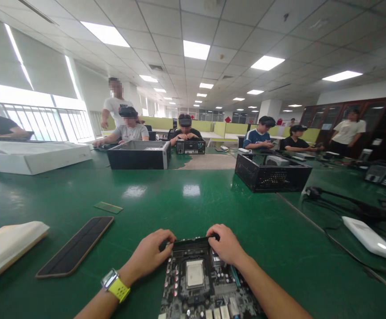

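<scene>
A motherboard point(179, 283) lies on the green table right in front of me, a square silver processor point(195, 273) seated in its socket. Along the board's far edge stands a thin dark memory stick point(191, 242), upright at the memory slots. My left hand point(151, 252) pinches its left end between thumb and fingers; a watch with a yellow-green strap is on that wrist. At the other end, my right hand point(228, 246) has curled fingers closed on the stick. Whether the stick is fully seated cannot be seen. Another green memory stick point(108, 207) lies flat beyond my left hand.
To the left lie a dark flat pad point(76, 246) and a pale wrapped block point(9, 248). Open computer cases point(272, 177) point(138, 157) and a white box point(40, 156) stand farther back. Cables and a white device point(368, 237) are at right. Several people work across the table.
</scene>
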Tool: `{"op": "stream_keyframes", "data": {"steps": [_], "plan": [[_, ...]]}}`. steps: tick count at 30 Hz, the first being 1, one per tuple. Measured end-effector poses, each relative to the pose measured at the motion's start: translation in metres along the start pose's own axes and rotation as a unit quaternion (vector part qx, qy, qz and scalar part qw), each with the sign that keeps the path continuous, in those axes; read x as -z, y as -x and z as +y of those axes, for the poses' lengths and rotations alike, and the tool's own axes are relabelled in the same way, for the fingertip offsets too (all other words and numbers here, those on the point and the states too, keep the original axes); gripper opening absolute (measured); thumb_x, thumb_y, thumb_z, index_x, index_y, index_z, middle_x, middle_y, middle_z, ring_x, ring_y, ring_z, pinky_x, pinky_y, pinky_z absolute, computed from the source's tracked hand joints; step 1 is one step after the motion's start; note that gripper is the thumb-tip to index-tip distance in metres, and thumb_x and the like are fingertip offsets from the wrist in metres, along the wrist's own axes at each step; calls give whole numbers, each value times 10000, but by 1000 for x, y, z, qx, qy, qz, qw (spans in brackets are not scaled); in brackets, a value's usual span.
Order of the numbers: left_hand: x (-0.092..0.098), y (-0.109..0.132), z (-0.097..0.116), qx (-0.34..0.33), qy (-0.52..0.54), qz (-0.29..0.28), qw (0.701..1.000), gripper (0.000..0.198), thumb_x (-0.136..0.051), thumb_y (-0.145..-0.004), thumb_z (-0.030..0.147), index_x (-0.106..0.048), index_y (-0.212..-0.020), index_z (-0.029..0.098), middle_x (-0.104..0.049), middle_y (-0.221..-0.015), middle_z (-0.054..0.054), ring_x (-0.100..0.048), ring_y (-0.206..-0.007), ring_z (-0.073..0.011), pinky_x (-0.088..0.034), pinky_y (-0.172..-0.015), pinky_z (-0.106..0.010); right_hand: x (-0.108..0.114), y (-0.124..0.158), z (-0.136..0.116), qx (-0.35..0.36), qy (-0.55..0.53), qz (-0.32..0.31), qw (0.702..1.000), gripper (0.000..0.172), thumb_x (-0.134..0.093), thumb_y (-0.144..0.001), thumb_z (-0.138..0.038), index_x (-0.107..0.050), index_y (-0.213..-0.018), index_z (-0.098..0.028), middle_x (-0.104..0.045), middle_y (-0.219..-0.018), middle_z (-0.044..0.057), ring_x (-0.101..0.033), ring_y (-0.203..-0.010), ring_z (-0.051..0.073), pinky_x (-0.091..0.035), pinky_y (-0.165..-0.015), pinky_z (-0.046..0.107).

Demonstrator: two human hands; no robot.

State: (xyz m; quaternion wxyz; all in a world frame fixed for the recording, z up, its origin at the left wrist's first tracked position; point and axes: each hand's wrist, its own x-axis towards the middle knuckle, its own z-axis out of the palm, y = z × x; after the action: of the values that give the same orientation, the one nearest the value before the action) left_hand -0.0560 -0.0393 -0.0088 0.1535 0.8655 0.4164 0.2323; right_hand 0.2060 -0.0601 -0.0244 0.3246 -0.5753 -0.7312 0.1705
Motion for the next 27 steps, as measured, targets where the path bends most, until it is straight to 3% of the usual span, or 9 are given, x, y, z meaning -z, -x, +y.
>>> {"op": "stream_keyframes", "data": {"steps": [11,16,23,27], "plan": [[0,-1,5,13,-12,-23,1000,208,-580,-754,367,-582,-898,217,-624,-871,-9,-564,-799,-178,-417,-726,-274,-2,-2,1,9,12,5,1000,122,-525,-697,-160,-633,-735,-204,-650,-787,-1,-539,-796,157,-374,-737,255],[-4,-10,5,18,-26,3,999,127,-558,-749,292,-587,-834,203,-619,-802,-7,-557,-763,-172,-409,-704,-267,-3,-10,4,16,24,13,999,137,-516,-696,-172,-643,-737,-204,-652,-768,-1,-546,-777,155,-374,-730,256],[-8,-33,-14,42,-73,55,995,116,-525,-783,308,-590,-778,212,-629,-770,-1,-572,-725,-169,-408,-646,-253,-8,-48,14,-4,39,34,999,155,-525,-696,-179,-661,-765,-211,-658,-777,4,-548,-791,157,-380,-746,257],[-10,-38,-17,55,-89,69,992,140,-513,-813,336,-609,-842,239,-650,-828,-4,-587,-767,-181,-426,-669,-268,-11,-57,17,-6,31,38,999,153,-522,-705,-189,-665,-758,-202,-667,-789,10,-553,-801,158,-387,-752,258]]}}
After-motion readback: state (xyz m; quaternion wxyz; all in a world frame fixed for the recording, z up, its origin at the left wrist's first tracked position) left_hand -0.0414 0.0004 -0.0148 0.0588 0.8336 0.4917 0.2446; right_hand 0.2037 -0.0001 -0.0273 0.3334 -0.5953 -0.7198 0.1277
